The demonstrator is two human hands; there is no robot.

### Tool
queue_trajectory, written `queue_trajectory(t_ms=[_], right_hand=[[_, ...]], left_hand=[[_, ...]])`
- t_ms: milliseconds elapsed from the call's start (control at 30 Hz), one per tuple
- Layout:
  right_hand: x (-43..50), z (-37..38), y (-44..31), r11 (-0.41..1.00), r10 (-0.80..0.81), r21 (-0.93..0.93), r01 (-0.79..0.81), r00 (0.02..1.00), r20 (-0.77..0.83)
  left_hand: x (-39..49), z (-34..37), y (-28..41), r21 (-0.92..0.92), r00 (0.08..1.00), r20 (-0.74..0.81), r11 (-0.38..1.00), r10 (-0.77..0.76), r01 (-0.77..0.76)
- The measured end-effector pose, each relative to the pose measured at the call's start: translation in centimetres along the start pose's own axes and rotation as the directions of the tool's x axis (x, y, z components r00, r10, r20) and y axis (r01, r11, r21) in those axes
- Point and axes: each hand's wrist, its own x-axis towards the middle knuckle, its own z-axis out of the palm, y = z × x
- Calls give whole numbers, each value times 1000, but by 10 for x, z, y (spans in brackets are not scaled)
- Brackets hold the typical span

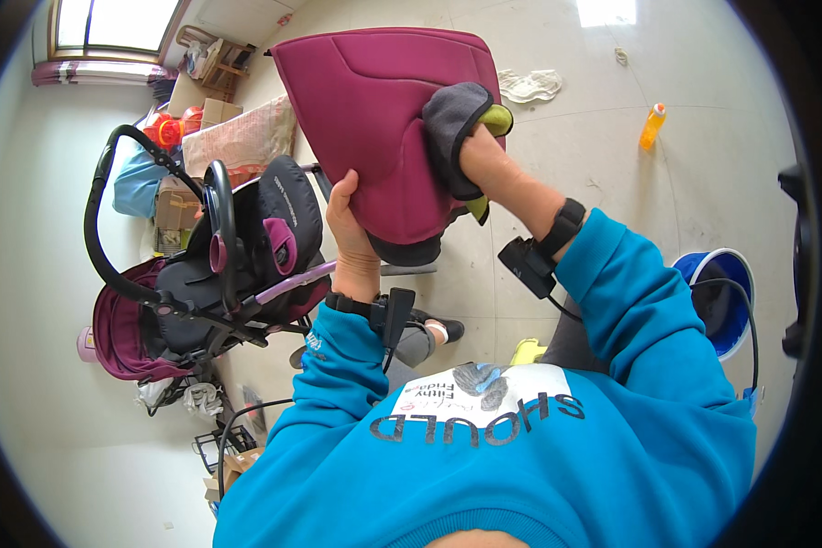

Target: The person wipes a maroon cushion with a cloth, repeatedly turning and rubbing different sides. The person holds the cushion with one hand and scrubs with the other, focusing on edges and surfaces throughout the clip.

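Observation:
A magenta padded panel [377, 96] with stitched seams, apparently a stroller cover, is raised in front of me. Its lower end is dark grey. My left hand [351, 226] grips it by the lower left side, thumb on the magenta face and the other fingers hidden behind. Against the panel's right side, my right hand [483, 161] holds a cleaning cloth [452, 130], grey on one face and yellow-green on the other. The cloth hides most of that hand's fingers. To the left stands a black and magenta baby stroller [198, 301] with a looped black handle.
On the tiled floor, an orange bottle [652, 127] and a crumpled white cloth [531, 85] lie farther off. A blue bucket [716, 301] is at my right, and something yellow [527, 351] near my legs. Cardboard boxes [177, 203] and bags sit along the left wall.

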Motion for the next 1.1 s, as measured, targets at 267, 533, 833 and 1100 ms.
queue_trajectory(t_ms=[267, 533, 833, 1100], right_hand=[[-6, 18, 22, 720, -207, -674, 162, 978, 14], [-16, 25, -1, 978, -30, -210, -7, 985, -173], [-20, 26, -16, 895, -294, -367, 253, 954, -58], [-30, 20, -36, 875, 44, -483, -37, 999, 3]], left_hand=[[-24, 11, -20, 281, 937, 328, 959, -118, 22], [-45, 36, -44, 751, 933, 332, 560, 138, -350], [-19, 47, -2, -155, 998, 0, 986, -66, 65], [-16, 68, -25, -54, 1000, -9, 999, -8, 7]])
